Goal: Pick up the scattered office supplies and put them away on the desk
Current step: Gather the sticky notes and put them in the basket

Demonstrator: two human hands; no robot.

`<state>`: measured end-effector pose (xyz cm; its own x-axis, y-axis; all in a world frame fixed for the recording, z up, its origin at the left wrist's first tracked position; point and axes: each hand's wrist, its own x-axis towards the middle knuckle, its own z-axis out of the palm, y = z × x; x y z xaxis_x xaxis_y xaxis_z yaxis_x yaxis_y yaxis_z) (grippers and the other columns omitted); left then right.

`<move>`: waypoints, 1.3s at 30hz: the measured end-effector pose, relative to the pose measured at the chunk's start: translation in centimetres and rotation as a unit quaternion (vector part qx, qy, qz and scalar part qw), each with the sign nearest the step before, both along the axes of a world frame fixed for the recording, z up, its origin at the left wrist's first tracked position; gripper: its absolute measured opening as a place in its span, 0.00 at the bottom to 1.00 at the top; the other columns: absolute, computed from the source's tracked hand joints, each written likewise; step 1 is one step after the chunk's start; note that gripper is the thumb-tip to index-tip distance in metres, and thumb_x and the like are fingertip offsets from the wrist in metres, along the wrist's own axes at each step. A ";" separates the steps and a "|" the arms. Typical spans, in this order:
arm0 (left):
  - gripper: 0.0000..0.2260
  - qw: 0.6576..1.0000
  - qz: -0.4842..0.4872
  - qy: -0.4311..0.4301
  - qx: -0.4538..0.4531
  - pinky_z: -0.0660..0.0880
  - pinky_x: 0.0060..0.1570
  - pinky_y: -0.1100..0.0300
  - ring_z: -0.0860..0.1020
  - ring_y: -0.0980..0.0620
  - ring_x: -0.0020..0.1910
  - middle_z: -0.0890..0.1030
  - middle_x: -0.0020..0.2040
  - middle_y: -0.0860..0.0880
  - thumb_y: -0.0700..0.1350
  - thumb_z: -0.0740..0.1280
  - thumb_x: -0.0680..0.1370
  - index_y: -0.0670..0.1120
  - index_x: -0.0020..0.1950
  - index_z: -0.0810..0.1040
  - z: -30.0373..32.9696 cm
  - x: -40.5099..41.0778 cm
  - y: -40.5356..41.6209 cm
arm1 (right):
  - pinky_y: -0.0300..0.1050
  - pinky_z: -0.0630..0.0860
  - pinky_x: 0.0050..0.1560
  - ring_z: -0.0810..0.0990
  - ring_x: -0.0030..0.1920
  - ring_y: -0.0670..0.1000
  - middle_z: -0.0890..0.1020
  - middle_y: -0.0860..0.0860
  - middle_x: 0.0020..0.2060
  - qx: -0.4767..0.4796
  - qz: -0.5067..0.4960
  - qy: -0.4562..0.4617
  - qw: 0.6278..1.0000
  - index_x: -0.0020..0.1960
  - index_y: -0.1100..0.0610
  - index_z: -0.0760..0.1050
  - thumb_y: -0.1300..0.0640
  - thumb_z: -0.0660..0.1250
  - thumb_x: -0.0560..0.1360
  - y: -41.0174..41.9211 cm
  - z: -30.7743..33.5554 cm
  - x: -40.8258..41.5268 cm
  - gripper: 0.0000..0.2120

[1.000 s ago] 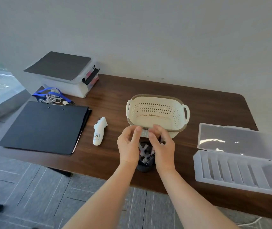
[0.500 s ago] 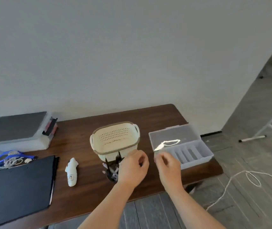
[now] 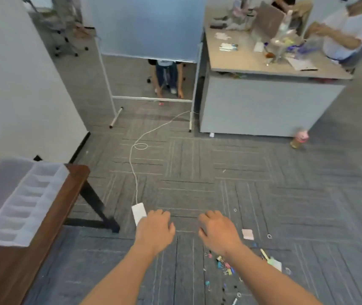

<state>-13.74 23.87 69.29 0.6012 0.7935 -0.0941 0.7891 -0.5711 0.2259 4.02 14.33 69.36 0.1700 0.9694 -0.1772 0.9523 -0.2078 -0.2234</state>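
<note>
Small office supplies lie scattered on the grey carpet at lower right: a cluster of coloured binder clips (image 3: pixel 225 266), a pink sticky-note pad (image 3: pixel 247 234), a pale green pad (image 3: pixel 275 263), metal rings (image 3: pixel 269 236) and more clips (image 3: pixel 207 283) nearer me. My left hand (image 3: pixel 155 230) and my right hand (image 3: pixel 218 231) hang above the floor, palms down, fingers loosely curled and apart, holding nothing. At the left, the dark wooden desk (image 3: pixel 65 194) carries the open clear compartment box (image 3: pixel 19 201).
A white power adapter (image 3: pixel 139 213) with a long white cable (image 3: pixel 135 170) lies on the floor by my left hand. Ahead stand a wheeled whiteboard (image 3: pixel 151 27) with a seated person's legs behind it, a cluttered grey counter (image 3: pixel 263 62), another person at far right, and a bottle (image 3: pixel 299 138).
My view has swung right, away from the desk with the basket and clip cup, toward the floor. Both hands left the desk and now hover empty over the carpet.
</note>
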 end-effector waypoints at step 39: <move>0.21 0.950 -0.084 0.164 -0.251 0.74 0.53 0.50 0.75 0.44 0.58 0.73 0.62 0.45 0.54 0.63 0.77 0.45 0.66 0.69 -76.2 45.1 -22.4 | 0.58 0.76 0.55 0.70 0.62 0.56 0.71 0.52 0.60 -0.229 -0.317 0.122 0.912 0.66 0.52 0.66 0.40 0.70 0.71 -25.2 -76.2 38.2 0.30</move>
